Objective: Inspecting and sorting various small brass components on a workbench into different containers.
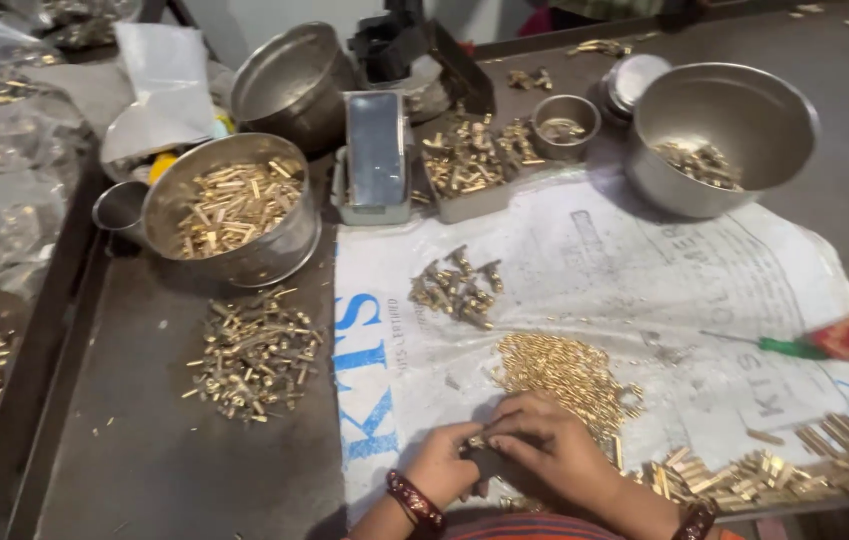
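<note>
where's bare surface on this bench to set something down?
Free: dark tabletop between the loose brass pile and the white printed sack's left edge; also the sack's middle, below the large steel bowl. Crowded: the back row of steel bowls and trays, and around both hands among small brass pieces.

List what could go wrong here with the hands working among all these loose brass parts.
1. The left hand and right hand sit against the pile of small brass pins; a sweep could scatter them.
2. The brass bars lie near the table edge and might slide off.
3. The green screwdriver could get knocked.
</note>
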